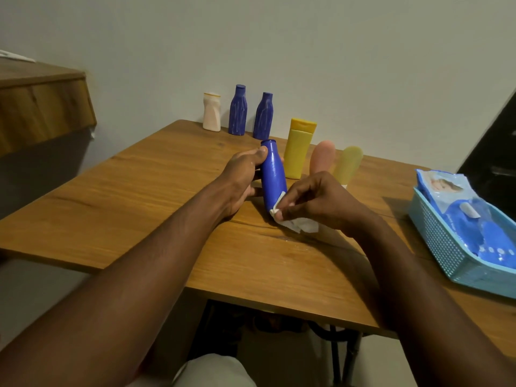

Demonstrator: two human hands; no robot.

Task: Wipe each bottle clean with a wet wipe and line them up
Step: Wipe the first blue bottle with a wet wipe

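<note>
While left hand (240,177) grips the tilted blue bottle (273,174) and right hand (315,199) pinches the wet wipe (304,226) below that grip, rubbing could topple the yellow bottle (298,149) just beyond.

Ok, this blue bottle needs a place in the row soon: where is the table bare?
Bare wood lies left of the left hand, before the cream bottle and dark blue bottles. A narrower strip runs between right hand and basket. Crowded around the yellow bottle.
</note>
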